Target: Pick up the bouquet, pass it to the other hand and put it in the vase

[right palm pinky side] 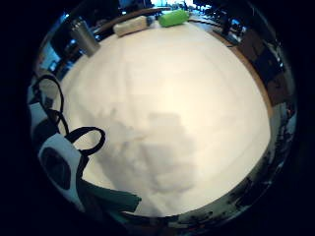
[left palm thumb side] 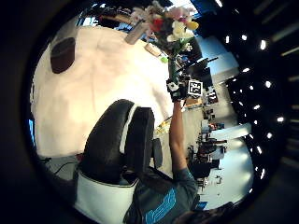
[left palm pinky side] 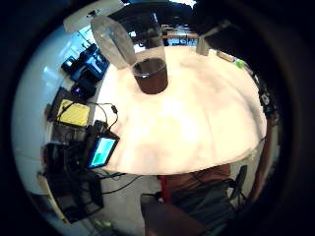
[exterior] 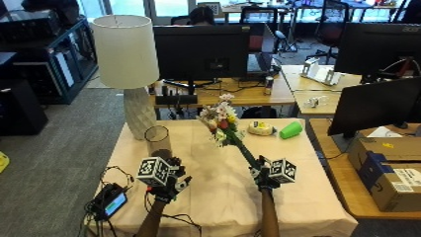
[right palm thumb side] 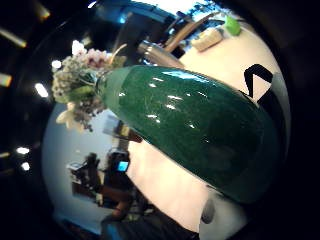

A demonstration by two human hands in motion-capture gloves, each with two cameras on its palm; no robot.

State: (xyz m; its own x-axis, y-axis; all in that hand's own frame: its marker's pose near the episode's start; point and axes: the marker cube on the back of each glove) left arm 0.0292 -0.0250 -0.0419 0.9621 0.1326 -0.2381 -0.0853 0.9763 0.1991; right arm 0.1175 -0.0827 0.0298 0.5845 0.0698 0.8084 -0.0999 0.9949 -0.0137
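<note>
Bouquet [exterior: 222,121] gripped by stem in right hand [exterior: 264,178], raised over table [exterior: 309,182]; left hand [exterior: 172,183] empty, fingers relaxed; handover next, then vase [exterior: 158,139]

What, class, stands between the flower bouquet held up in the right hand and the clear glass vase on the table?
Only the empty left hand hovers nearby; nothing visible on the white tablecloth blocks the path from the flower bouquet in the right hand to the clear glass vase.

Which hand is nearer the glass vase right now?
Left. The left hand hovers just in front of the vase, holding nothing; the right hand grips the bouquet stem farther across the table.
</note>
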